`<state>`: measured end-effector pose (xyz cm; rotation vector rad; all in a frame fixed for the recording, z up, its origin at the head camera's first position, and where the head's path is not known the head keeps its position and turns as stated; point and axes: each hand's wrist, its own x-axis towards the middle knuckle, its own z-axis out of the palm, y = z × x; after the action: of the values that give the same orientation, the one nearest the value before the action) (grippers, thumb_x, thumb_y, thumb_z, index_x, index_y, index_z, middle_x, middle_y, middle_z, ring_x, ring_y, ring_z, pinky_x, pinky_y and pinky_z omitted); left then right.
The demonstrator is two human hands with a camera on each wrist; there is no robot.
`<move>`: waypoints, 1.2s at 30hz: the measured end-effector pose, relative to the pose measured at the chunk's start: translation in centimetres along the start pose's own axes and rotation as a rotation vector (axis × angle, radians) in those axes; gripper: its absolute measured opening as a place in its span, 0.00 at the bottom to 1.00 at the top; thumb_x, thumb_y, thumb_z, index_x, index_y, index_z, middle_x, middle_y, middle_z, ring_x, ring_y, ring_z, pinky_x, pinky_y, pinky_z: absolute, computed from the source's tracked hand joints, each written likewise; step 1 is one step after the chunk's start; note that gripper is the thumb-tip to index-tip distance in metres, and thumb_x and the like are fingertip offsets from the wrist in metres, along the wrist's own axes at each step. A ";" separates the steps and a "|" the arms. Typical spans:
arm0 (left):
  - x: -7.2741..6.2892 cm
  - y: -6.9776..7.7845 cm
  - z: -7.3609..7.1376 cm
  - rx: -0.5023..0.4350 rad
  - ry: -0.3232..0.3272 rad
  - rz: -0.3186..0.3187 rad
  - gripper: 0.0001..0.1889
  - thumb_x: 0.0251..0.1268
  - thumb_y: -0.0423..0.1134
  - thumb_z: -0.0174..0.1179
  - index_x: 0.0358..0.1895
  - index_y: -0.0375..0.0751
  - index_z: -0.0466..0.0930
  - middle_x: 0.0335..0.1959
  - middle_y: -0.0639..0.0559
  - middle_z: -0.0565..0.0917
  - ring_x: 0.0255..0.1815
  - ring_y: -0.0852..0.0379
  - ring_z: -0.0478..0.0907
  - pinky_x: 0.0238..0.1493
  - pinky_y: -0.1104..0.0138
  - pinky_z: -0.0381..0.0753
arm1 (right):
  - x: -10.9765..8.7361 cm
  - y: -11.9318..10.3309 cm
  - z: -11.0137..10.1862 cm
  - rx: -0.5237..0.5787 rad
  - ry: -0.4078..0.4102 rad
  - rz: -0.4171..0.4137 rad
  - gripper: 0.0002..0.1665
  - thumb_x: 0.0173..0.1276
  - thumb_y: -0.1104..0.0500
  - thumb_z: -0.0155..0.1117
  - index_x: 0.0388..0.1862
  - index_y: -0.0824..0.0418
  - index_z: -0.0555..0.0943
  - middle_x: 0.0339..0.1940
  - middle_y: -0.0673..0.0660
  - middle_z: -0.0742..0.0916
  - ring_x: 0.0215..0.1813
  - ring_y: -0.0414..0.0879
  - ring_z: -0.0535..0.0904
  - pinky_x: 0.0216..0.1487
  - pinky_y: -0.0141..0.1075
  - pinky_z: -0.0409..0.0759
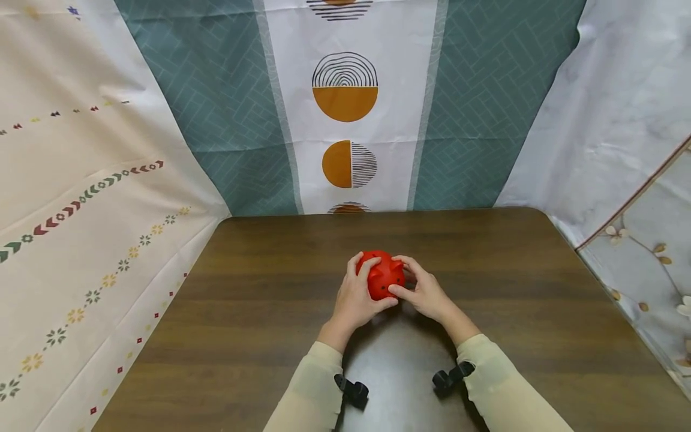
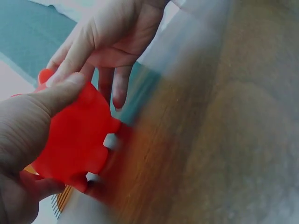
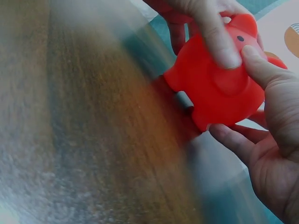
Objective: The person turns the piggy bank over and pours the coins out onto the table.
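Note:
A red piggy bank [image 1: 384, 277] with small ears and black dot eyes is between both hands in the middle of the table. The left hand [image 1: 357, 297] grips it from the left, thumb low in front and fingers over the top. From the right, the right hand [image 1: 426, 293] holds it, its thumb near the snout. In the left wrist view, the piggy bank's short feet [image 2: 98, 158] point toward the tabletop, close to their reflection. The right wrist view shows a dark eye [image 3: 240, 38] and an ear [image 3: 245, 23] beside the thumbs.
A brown wooden table [image 1: 259, 336] spreads around the hands. Behind it hangs a teal and white cloth [image 1: 227, 108] with orange half circles. Patterned cream fabric [image 1: 97, 210] is on the left, and white floral fabric [image 1: 621, 150] on the right. Both sleeves carry black wrist cameras [image 1: 353, 393].

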<state>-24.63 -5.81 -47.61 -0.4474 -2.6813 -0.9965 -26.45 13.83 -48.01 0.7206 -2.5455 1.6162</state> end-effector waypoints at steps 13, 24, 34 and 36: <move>-0.2 0.4 -0.6 -0.025 0.003 0.003 0.46 0.44 0.56 0.75 0.69 0.60 0.61 0.74 0.49 0.54 0.61 0.43 0.70 0.53 0.48 0.77 | -1.2 -5.2 -0.8 -0.008 -0.026 0.000 0.39 0.66 0.59 0.66 0.73 0.60 0.60 0.67 0.69 0.72 0.60 0.69 0.73 0.52 0.58 0.77; 0.0 0.8 -1.0 -0.102 0.014 -0.035 0.46 0.44 0.56 0.75 0.69 0.60 0.61 0.74 0.51 0.55 0.62 0.43 0.70 0.54 0.47 0.77 | -1.4 -5.9 -0.8 -0.019 -0.007 0.014 0.42 0.68 0.58 0.64 0.76 0.55 0.56 0.70 0.68 0.69 0.62 0.67 0.72 0.52 0.55 0.78; 0.1 0.8 -1.7 -0.263 0.072 -0.066 0.44 0.47 0.58 0.72 0.69 0.57 0.61 0.71 0.50 0.62 0.63 0.47 0.68 0.55 0.50 0.77 | -0.7 -3.1 0.0 -0.003 0.007 -0.040 0.42 0.71 0.55 0.60 0.78 0.48 0.51 0.73 0.58 0.66 0.67 0.60 0.67 0.55 0.57 0.76; 0.1 0.8 -1.8 -0.316 0.079 -0.084 0.44 0.48 0.58 0.72 0.69 0.57 0.60 0.69 0.53 0.65 0.62 0.49 0.68 0.53 0.51 0.78 | -0.7 -3.0 0.0 0.003 0.005 -0.051 0.40 0.72 0.54 0.58 0.78 0.45 0.52 0.74 0.54 0.65 0.69 0.57 0.66 0.56 0.56 0.76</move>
<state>-24.19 -6.41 -45.71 -0.3474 -2.4972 -1.4400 -24.57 13.05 -45.66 0.7741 -2.4998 1.6045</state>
